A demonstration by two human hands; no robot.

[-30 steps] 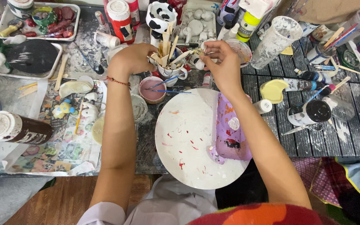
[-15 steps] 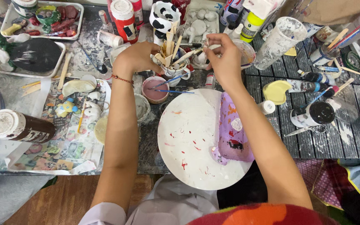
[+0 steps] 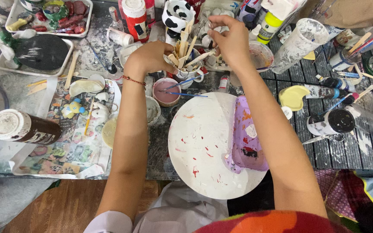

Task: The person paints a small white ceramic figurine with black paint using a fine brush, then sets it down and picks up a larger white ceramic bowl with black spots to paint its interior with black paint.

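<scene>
Both hands work over a cup of wooden sticks (image 3: 185, 51) at the far edge of the round white plate (image 3: 203, 146), in front of a black-and-white spotted mug (image 3: 175, 15). Left hand (image 3: 150, 57): fingers curled, tips among the sticks at the cup's left rim. Right hand (image 3: 232, 41): fingers drawn together, pinching a thin stick end above the cup's right side. A purple paint-stained cloth (image 3: 249, 136) lies on the plate's right part. A small pink-filled bowl (image 3: 165, 92) sits just below the left hand. A brown bottle (image 3: 22, 127) lies well apart, at left.
</scene>
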